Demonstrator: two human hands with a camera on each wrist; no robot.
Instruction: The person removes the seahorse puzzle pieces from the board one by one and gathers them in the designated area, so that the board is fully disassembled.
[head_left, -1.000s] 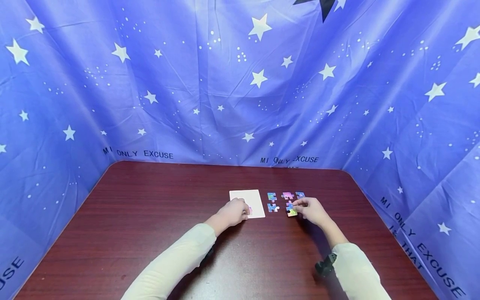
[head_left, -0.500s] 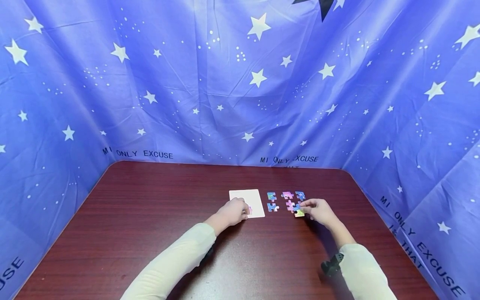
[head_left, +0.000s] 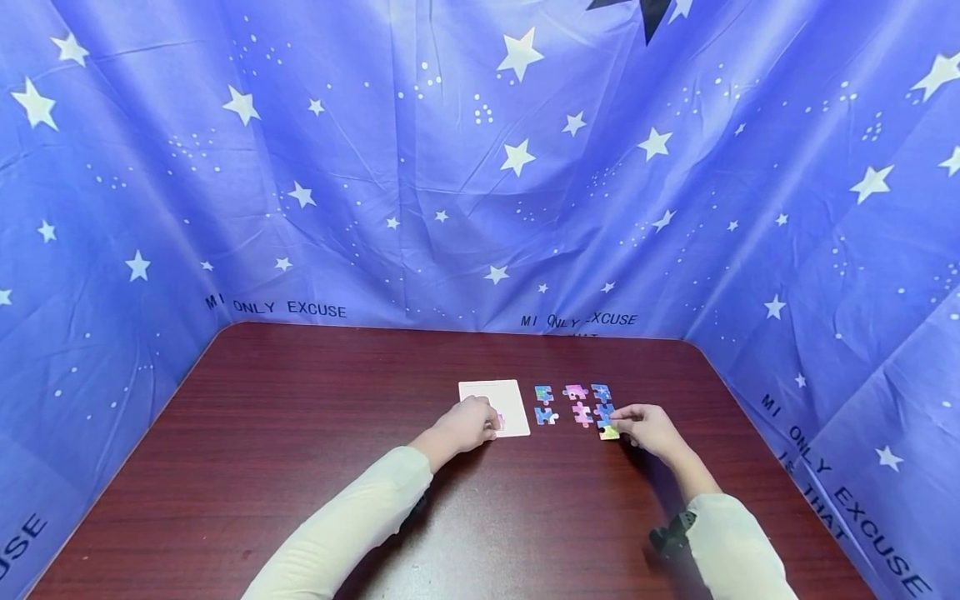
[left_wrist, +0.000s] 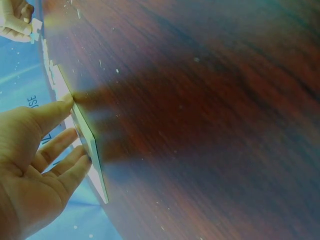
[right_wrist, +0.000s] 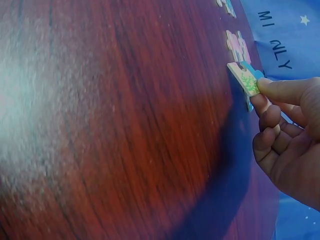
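Observation:
In the head view my left hand (head_left: pixel 468 422) rests on a white square puzzle board (head_left: pixel 513 396); its fingers and thumb touch the board's surface and near edge. A small pink patch (head_left: pixel 501 421) shows beside those fingertips. My right hand (head_left: pixel 651 430) pinches a blue and yellow-green puzzle piece (right_wrist: pixel 247 80) between thumb and fingers, held low at the near end of the right column of pieces. Just beyond it lies a blue puzzle piece (head_left: pixel 601 392). To its left are two pink puzzle pieces, one farther (head_left: pixel 575 392) and one nearer (head_left: pixel 582 415).
Two blue puzzle pieces, one farther (head_left: pixel 543 393) and one nearer (head_left: pixel 546 416), lie between the board and the pink ones. All sit on a dark red wooden table (head_left: pixel 300 417). A blue star-printed curtain (head_left: pixel 450 167) hangs around its back and sides.
My right hand has moved right and slightly nearer with the blue and yellow-green puzzle piece, uncovering the nearer pink piece. My left hand stays on the board.

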